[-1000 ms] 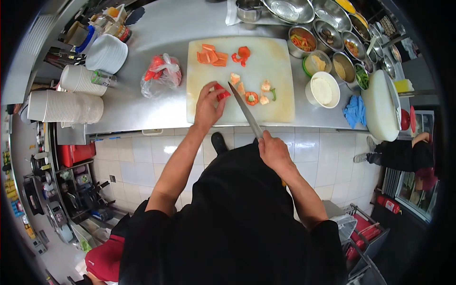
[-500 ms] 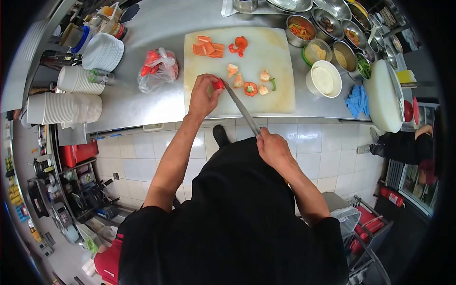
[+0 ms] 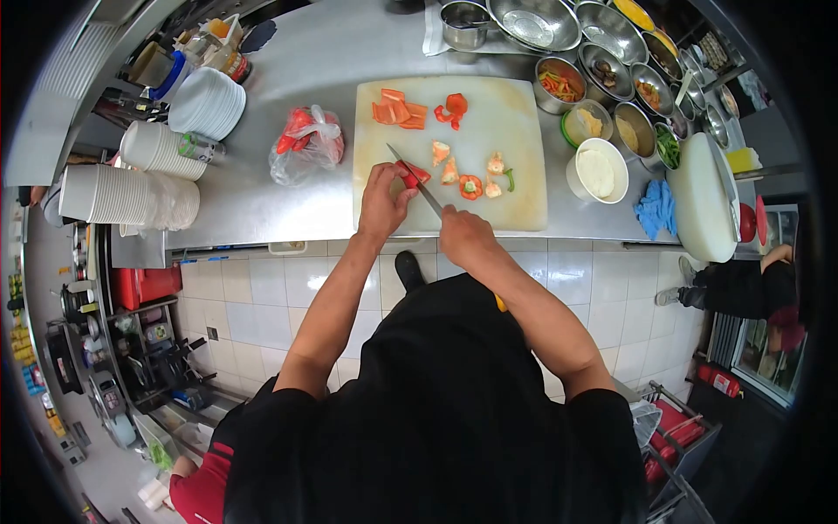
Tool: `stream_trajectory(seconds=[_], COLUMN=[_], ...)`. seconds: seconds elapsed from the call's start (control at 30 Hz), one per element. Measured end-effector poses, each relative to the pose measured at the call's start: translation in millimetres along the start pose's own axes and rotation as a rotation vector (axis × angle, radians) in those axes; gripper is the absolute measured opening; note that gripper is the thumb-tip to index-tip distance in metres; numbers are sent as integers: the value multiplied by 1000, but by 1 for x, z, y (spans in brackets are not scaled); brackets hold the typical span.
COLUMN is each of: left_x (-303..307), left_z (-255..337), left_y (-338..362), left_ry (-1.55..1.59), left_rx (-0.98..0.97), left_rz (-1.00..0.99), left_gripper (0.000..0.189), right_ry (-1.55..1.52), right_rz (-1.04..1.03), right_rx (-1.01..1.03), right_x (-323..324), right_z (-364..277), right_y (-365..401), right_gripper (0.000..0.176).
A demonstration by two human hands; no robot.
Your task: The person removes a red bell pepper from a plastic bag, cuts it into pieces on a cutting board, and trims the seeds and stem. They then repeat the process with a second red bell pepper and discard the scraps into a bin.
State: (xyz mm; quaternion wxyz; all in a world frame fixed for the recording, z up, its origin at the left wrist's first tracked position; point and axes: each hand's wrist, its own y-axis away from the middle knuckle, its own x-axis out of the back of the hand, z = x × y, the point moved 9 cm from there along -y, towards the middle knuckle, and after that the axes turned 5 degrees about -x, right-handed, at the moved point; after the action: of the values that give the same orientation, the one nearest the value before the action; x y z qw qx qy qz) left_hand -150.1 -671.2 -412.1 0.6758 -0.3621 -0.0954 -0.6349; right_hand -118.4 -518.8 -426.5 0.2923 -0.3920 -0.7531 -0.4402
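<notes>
My right hand [image 3: 469,236] is closed round the handle of a long knife [image 3: 431,203], its blade pointing up and left across a red bell pepper piece [image 3: 416,174]. With bent fingers, my left hand [image 3: 384,203] grips that piece near the front left of the white cutting board [image 3: 367,131]. Farther back lie flat red pepper strips [image 3: 400,110] and a curled red pepper piece [image 3: 451,110]. To the right of the blade are pale cored bits [image 3: 449,171], a pepper top [image 3: 470,186] and a green stem [image 3: 510,180].
Left of the board sits a plastic bag of red peppers [image 3: 305,144], with stacked white bowls [image 3: 131,194] beyond. Metal bowls [image 3: 559,85] of cut food, a white tub [image 3: 597,170] and blue gloves [image 3: 656,210] stand or lie at right. Another person's legs [image 3: 733,284] show far right.
My right hand has moved forward and left, sliding the knife so its tip now reaches past the pepper piece. More of the red piece shows beside my left fingers. The view has shifted slightly.
</notes>
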Motion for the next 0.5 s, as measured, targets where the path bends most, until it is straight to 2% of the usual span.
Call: stream_trajectory(seconds=[0.1, 0.2, 0.27, 0.3, 0.37, 0.43, 0.5], left_x=[2, 10, 11, 15, 19, 25, 16], left_z=[-2, -6, -26, -28, -58, -70, -79], left_y=[8, 22, 32, 30, 26, 7, -10], left_ry=[-38, -150, -108, -109, 41, -2, -106], left_rx=[39, 75, 264, 267, 571, 557, 567], left_rz=[31, 65, -19, -17, -37, -15, -151], left_gripper=[37, 41, 42, 42, 45, 43, 38], right_ry=[-4, -22, -36, -142, -250, -387, -432], right_rz=[-33, -173, -196, -207, -215, -37, 30], right_rx=[-22, -137, -166, -165, -159, -153, -129], right_x=[-3, -11, -23, -35, -46, -32, -31], right_z=[15, 42, 75, 96, 113, 118, 110], right_y=[33, 84, 101, 104, 108, 105, 102], right_gripper=[21, 21, 23, 27, 31, 42, 48])
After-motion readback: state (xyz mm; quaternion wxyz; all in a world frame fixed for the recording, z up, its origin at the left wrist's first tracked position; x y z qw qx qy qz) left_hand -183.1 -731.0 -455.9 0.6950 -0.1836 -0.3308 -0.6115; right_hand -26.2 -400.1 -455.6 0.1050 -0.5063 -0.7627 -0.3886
